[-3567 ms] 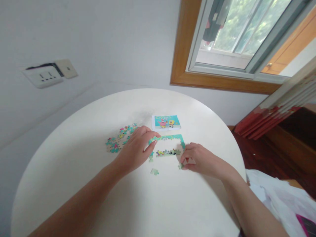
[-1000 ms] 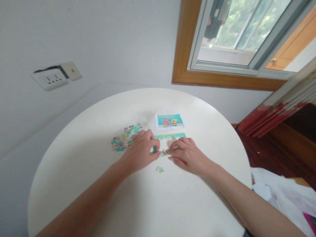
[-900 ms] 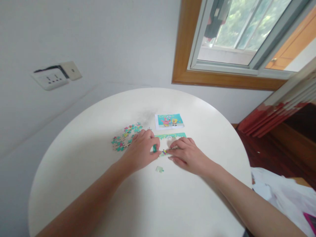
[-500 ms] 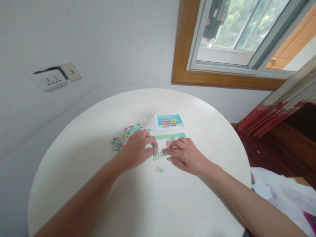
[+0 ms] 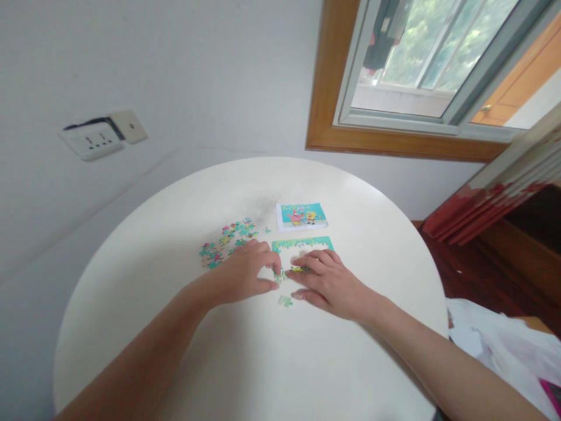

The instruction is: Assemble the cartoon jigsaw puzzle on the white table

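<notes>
A partly joined jigsaw puzzle (image 5: 302, 241) lies on the white table, its teal top edge showing and much of the lower part covered by my hands. My left hand (image 5: 252, 270) is at the lower left corner, with thumb and forefinger closed on a pale green jigsaw piece (image 5: 279, 278). On the other side, my right hand (image 5: 331, 280) rests its fingertips on the puzzle's lower edge, thumb apart from the fingers. Yellow pieces show under those fingers. One loose pale green piece (image 5: 285, 301) lies just below, near my right thumb.
Left of the puzzle spreads a pile of loose pieces (image 5: 228, 237). Behind the puzzle is a picture card (image 5: 302, 216) with cartoon figures. The round table (image 5: 236, 362) stands against a wall with a socket (image 5: 94, 140); white plastic bags (image 5: 499, 345) lie at the right.
My right thumb has moved down, away from its fingers, toward the loose piece. My left thumb has slid slightly lower at the corner. The view has shifted a little.
</notes>
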The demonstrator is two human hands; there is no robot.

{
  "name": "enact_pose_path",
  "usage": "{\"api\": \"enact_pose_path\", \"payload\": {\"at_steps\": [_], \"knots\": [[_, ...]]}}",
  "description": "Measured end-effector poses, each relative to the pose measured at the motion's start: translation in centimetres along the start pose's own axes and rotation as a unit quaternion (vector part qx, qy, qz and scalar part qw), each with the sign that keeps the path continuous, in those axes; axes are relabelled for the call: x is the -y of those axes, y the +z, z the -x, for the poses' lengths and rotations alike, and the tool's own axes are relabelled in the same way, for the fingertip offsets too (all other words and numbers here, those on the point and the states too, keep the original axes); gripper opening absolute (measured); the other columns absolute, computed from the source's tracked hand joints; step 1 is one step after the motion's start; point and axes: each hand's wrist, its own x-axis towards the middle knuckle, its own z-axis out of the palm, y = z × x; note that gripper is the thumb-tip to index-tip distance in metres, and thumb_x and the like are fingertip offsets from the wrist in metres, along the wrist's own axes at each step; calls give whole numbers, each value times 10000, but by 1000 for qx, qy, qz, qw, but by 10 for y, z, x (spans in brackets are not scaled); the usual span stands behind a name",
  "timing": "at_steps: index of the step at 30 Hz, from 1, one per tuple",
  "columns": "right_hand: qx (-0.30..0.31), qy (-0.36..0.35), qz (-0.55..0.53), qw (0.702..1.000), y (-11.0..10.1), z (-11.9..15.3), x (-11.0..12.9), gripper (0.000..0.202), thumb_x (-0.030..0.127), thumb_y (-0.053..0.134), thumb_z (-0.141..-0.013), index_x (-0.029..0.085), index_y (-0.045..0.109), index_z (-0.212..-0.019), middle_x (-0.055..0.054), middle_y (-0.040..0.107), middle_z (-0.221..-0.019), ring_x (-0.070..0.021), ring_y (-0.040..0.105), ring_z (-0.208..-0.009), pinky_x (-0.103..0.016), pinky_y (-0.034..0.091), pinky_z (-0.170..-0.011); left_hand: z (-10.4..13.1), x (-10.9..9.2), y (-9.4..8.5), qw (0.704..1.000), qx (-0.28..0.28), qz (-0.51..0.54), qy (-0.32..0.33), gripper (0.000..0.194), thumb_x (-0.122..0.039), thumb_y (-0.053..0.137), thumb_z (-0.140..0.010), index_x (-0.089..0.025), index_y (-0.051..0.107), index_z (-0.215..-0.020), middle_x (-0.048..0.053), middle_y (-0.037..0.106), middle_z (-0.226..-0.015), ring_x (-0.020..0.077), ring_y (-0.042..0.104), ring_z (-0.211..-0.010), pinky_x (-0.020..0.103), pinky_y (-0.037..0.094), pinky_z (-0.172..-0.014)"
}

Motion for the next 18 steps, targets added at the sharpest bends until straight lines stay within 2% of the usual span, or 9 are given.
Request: {"api": "enact_pose_path", "payload": {"at_steps": [6, 18], "knots": [[3, -3, 1, 1000, 1, 1, 3, 449, 489, 411, -952, 233, 550, -1294, -89, 523, -1334, -249, 417, -1167, -428, 307, -1010, -1, 0, 2, 1000, -13, -4, 7, 97, -252, 664, -780, -228, 641, -871, 5, 563, -896, 202, 520, -948, 328, 325, -914], [4, 3, -14, 1000, 0, -1, 8, 422, 432, 473, -940, 203, 539, -1289, -112, 527, -1285, -253, 430, -1153, -424, 385, -958, -2, 4, 3, 1000, -10, 19, 8, 83, -282, 664, -777, -235, 655, -845, -1, 589, -874, 194, 532, -921, 322, 328, -901]]}}
